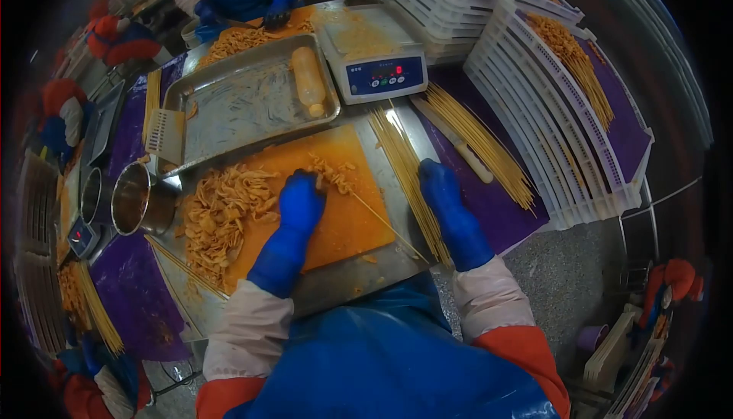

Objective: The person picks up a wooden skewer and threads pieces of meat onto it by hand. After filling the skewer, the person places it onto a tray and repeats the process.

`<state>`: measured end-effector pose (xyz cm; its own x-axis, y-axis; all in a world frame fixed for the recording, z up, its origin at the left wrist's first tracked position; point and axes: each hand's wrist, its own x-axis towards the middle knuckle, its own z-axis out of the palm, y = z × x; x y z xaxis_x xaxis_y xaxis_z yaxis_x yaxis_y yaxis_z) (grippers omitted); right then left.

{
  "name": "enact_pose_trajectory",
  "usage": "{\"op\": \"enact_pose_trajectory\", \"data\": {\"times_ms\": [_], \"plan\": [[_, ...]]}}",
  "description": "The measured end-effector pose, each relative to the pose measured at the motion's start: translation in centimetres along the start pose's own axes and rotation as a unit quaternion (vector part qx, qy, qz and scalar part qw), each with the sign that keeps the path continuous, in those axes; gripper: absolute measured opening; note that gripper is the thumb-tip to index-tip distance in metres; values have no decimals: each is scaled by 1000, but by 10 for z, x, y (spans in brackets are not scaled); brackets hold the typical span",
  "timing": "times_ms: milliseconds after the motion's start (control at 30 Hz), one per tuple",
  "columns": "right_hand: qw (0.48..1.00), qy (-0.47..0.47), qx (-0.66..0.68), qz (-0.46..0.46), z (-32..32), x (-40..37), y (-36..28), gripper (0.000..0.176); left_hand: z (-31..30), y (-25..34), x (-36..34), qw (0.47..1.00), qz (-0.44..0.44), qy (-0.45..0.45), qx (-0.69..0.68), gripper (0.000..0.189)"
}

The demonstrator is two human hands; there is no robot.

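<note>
My left hand (300, 201), in a blue glove, rests on the orange cutting board (347, 224) and pinches the end of a bamboo skewer (385, 227) threaded with marinated meat pieces (334, 172). My right hand (439, 186), also blue-gloved, lies on a bundle of bare skewers (406, 167) beside the board, fingers curled over them. A heap of marinated meat strips (221, 217) covers the board's left part.
A metal tray (244, 102) holding a bottle (308, 79) lies beyond the board, next to a digital scale (376, 56). More skewers (481, 144) and stacked white crates (550, 106) stand on the right. A steel pot (134, 198) stands at left. Another person's gloved hands (279, 7) work opposite.
</note>
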<state>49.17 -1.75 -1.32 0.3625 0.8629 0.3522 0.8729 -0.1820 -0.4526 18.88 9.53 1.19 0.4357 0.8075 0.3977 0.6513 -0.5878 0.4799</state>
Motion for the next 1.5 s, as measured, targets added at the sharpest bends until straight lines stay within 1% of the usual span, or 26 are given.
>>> {"op": "enact_pose_trajectory", "data": {"times_ms": [33,67,133,167,200,267,300,333,367,400,433,467,500,533,600,700,800,900,1000,1033,1133,1200,1233,1333,1433,1500], "plan": [[1000,12,-3,-6,-2,-1,0,15,18,-14,2,999,0,-3,36,15],[998,-51,-3,43,-11,-2,-4,11,27,-24,4,997,0,-6,73,15],[983,5,177,51,-26,-10,-22,22,21,-31,4,998,-20,-31,43,13],[961,32,268,52,-34,-13,-33,29,17,-34,2,998,-32,-42,31,13],[947,14,318,47,-45,-17,-45,44,1,-23,0,994,-77,-59,-53,12],[938,10,346,29,-87,-30,-96,44,-39,8,-15,957,-163,-94,-219,13],[961,-22,271,-46,-109,-55,-120,41,-44,10,-37,934,-200,-99,-278,13],[960,-50,260,-87,-111,-68,-125,29,-50,13,-63,906,-237,-98,-338,14],[961,-108,239,-87,-108,-82,-124,24,-54,14,-85,871,-276,-94,-396,15],[958,-167,218,-88,-102,-98,-121,19,-54,13,-103,926,-227,-76,-294,17],[963,-196,157,-94,-88,-114,-112,16,-51,8,-119,966,-172,-57,-185,18],[958,-224,156,-87,-80,-129,-101,17,-49,2,-129,990,-111,-35,-74,20],[953,-249,153,-78,-80,-135,-99,18,-53,2,-131,989,-115,-43,-83,21],[947,-276,150,-65,-80,-145,-98,18,-55,2,-132,991,-111,-39,-64,21],[949,-257,177,-48,-79,-156,-102,19,-56,8,-126,994,-97,-27,-31,22],[955,-236,179,-24,-76,-157,-111,20,-48,8,-121,998,-49,-40,-31,24],[957,-235,167,-13,-75,-160,-113,21,-48,5,-118,991,-86,-82,-67,24],[959,-223,174,0,-80,-159,-109,21,-48,7,-116,994,-76,-48,-55,20],[959,-213,186,8,-79,-154,-109,20,-52,22,-107,993,-94,-51,-54,18],[959,-209,189,12,-78,-154,-110,20,-50,20,-110,994,-78,-63,-41,18],[967,-213,137,-23,-75,-147,-113,23,-41,14,-108,996,-34,-84,-11,19],[964,-249,88,-43,-84,-139,-121,24,-43,17,-107,995,-27,-93,2,25],[960,-267,65,-53,-86,-136,-125,25,-43,17,-108,996,-20,-88,1,24],[966,-190,168,-57,-52,-139,-129,23,-41,19,-108,997,-2,-82,-16,21],[956,-184,227,-38,-16,-131,-124,22,-40,13,-115,996,-24,-69,-49,20],[946,-204,244,-63,-17,-132,-115,22,-44,10,-118,995,-61,-45,-71,20]]}}
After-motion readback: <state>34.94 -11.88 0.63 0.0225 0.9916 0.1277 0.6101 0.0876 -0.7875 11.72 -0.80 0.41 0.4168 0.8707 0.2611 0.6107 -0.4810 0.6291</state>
